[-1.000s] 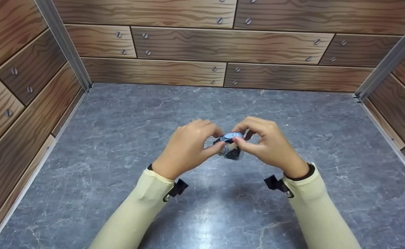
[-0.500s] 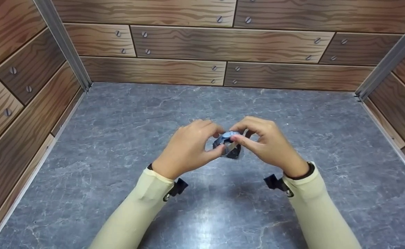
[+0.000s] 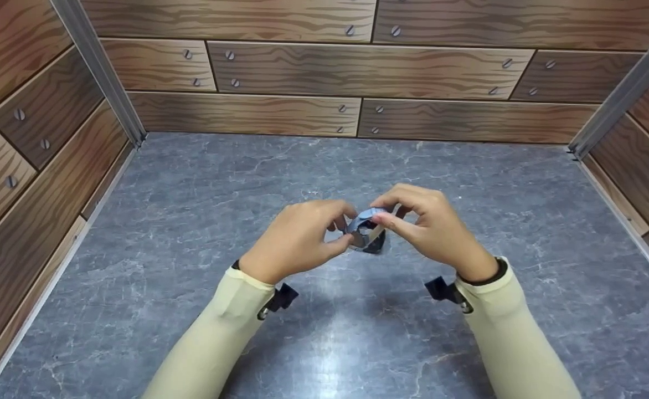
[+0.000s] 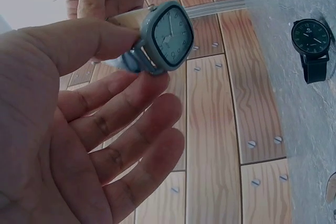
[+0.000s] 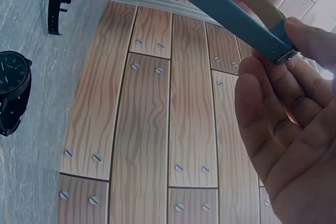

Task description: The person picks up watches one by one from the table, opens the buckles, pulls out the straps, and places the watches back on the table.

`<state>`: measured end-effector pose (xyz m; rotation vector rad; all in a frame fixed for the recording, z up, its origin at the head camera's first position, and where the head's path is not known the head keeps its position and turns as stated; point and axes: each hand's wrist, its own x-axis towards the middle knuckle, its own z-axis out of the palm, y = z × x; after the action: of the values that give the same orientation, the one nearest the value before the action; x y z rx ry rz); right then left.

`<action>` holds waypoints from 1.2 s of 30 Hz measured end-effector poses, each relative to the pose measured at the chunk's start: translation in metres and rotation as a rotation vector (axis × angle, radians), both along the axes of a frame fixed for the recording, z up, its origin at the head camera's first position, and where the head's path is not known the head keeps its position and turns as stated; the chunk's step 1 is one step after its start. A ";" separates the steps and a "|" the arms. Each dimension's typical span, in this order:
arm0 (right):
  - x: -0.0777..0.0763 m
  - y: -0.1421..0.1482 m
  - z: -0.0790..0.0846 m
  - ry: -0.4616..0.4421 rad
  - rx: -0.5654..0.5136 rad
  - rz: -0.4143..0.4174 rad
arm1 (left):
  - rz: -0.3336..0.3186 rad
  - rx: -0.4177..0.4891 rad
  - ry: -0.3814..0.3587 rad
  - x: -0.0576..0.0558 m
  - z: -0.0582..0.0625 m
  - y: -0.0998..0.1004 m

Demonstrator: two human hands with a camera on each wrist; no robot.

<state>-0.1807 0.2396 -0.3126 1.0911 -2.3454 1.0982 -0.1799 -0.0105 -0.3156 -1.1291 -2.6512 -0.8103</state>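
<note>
A light blue wristwatch is held up between both hands, its strap bent into a loop. My left hand pinches it by the case, whose squarish dial faces outward in the left wrist view. The strap's buckle end is pinched by my right hand, thumb on one side and fingers on the other. In the right wrist view the blue strap shows a tan inner side. Behind the loop a black wristwatch lies on the table, partly hidden in the head view.
The grey marbled table is walled in by wood-pattern panels at the back and sides. Metal strips run up the two rear corners. Another black strap lies on the table in the right wrist view.
My left hand has shifted slightly left and down along the watch. The blue watch has turned, and its loop shows more openly. My right hand has hardly moved.
</note>
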 end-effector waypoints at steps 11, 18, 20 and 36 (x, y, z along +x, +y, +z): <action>0.004 -0.003 0.003 -0.049 0.005 0.051 | -0.042 0.083 0.126 -0.002 -0.002 0.003; 0.006 -0.002 0.006 -0.147 -0.029 -0.036 | -0.003 0.158 0.062 0.000 -0.002 0.006; 0.006 -0.002 0.006 -0.157 -0.030 -0.052 | 0.007 0.153 0.039 0.001 -0.002 0.007; 0.006 -0.004 0.004 -0.180 0.021 0.010 | -0.025 0.162 0.131 0.001 -0.005 0.009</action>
<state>-0.1749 0.2356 -0.3083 1.0523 -2.4963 1.2245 -0.1793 -0.0015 -0.3205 -1.1345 -2.4225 -0.9036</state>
